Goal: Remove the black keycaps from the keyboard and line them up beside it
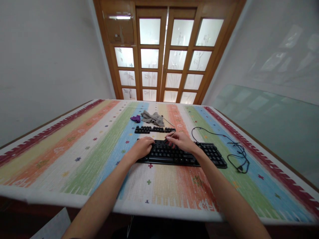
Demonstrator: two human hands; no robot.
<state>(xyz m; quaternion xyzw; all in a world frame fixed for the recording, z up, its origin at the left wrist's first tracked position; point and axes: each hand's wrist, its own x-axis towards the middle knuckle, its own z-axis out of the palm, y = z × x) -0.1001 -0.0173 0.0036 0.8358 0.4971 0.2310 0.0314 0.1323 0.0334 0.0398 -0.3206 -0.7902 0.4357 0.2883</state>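
Observation:
A black keyboard (pixel 171 161) lies in front of me on the striped tablecloth. My left hand (pixel 145 146) is closed over its upper left end, with the fingers curled and partly hidden. Above the keyboard's top row, my right hand (pixel 180 141) pinches a thin dark tool (pixel 171 135) whose exact kind is hard to make out. Its tip points down at the keys. Just behind the keyboard, loose black keycaps (pixel 149 129) stand in rows.
Behind the keycaps lie a crumpled grey cloth (pixel 153 118), a small purple cloth (pixel 135 119) and a thin stick (pixel 168 120). The keyboard's black cable (pixel 239 151) is coiled at the right. A striped cloth (pixel 99 159) covers the table.

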